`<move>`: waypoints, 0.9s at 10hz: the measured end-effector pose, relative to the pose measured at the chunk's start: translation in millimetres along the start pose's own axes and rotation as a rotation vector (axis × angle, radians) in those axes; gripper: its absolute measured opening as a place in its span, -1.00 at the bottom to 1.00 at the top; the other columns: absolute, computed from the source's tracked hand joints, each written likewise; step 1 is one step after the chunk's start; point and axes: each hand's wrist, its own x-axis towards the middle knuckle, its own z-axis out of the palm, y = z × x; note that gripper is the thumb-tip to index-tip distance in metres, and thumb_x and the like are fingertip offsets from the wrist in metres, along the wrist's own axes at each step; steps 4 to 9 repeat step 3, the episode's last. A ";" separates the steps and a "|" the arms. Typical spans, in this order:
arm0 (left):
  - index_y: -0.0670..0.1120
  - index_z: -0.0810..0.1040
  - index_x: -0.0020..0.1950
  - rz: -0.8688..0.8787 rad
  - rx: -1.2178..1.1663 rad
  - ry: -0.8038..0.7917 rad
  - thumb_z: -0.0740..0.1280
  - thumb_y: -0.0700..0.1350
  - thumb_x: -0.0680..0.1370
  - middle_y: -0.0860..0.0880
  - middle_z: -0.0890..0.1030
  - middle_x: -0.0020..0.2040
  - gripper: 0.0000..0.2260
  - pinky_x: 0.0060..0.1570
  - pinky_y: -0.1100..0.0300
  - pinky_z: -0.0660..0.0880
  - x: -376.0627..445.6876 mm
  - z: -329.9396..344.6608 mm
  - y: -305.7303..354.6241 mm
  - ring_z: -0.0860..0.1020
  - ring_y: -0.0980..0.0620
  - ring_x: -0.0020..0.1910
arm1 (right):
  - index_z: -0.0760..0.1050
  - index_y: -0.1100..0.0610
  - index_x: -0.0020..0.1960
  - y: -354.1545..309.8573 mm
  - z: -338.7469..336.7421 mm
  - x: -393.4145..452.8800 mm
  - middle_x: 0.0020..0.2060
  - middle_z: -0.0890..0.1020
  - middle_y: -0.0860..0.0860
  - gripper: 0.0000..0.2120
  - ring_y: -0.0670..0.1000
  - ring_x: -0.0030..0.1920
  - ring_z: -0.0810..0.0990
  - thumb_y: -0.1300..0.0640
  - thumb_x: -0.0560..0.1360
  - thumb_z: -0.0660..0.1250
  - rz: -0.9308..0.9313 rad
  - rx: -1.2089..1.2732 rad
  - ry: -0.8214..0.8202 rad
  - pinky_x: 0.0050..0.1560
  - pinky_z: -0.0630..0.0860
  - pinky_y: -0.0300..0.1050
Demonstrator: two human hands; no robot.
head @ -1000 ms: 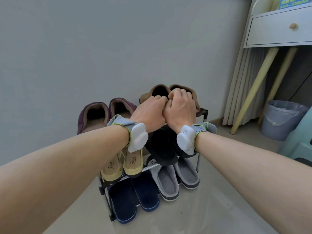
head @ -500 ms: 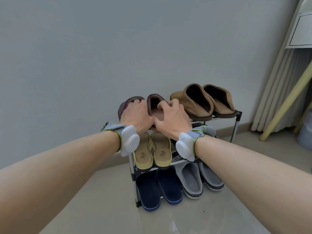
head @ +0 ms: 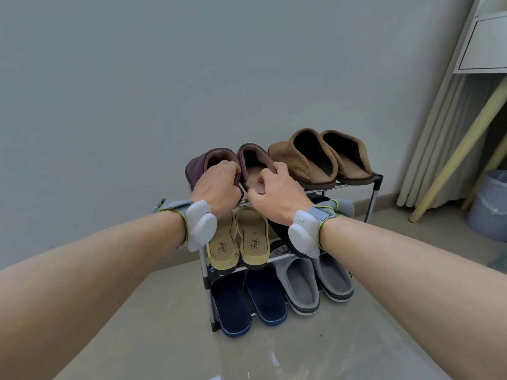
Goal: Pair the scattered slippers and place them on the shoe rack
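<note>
wall (head: 137, 91) | curtain (head: 439, 133) | bin (head: 491, 209) | cabinet (head: 485, 45) | floor (head: 164, 338)

Shoe rack (head: 373, 197) of thin shiny metal tubes, brown slippers (head: 321, 157) in rough fuzzy cloth on its far right, maroon slippers (head: 219, 163) smooth with a faint sheen, yellow slippers (head: 238, 239) with matt insoles, grey slippers (head: 315, 283) soft cloth-lined, floor (head: 274, 352) glossy polished tile, wall (head: 164, 78) matt.
</note>
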 end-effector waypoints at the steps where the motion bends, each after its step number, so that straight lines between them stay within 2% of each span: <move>1: -0.15 0.55 0.12 -0.018 0.003 0.002 0.27 -0.28 0.47 -0.06 0.55 0.09 -0.76 0.06 0.01 0.50 0.4 -1.4 0.1 0.51 -0.10 0.05 | 0.40 0.14 0.29 -2.5 -1.1 0.6 0.48 0.18 0.10 -0.56 0.20 0.34 0.40 -0.11 0.54 0.18 0.025 0.002 -0.022 0.19 0.38 0.03; 2: -0.13 0.58 0.03 -0.030 -0.037 0.094 0.28 -0.29 0.39 -0.03 0.58 0.00 -0.76 0.01 0.01 0.51 -0.9 -8.7 2.0 0.53 -0.09 0.00 | 0.47 0.14 0.23 -1.3 -5.9 0.1 0.41 0.30 0.09 -0.62 0.15 0.29 0.44 -0.04 0.50 0.24 0.062 0.148 -0.022 0.25 0.43 0.04; 3: -0.10 0.59 0.03 -0.048 -0.142 0.135 0.20 -0.30 0.42 -0.03 0.64 -0.05 -0.72 0.00 0.03 0.52 4.6 -18.2 6.4 0.57 -0.08 -0.03 | 0.57 0.13 0.06 1.1 -19.3 0.3 0.11 0.57 0.08 -0.75 0.08 0.08 0.56 0.03 0.47 0.28 0.181 0.371 0.068 0.13 0.54 0.07; 9: -0.10 0.59 0.03 -0.048 -0.142 0.135 0.20 -0.30 0.42 -0.03 0.64 -0.05 -0.72 0.00 0.03 0.52 4.6 -18.2 6.4 0.57 -0.08 -0.03 | 0.57 0.13 0.06 1.1 -19.3 0.3 0.11 0.57 0.08 -0.75 0.08 0.08 0.56 0.03 0.47 0.28 0.181 0.371 0.068 0.13 0.54 0.07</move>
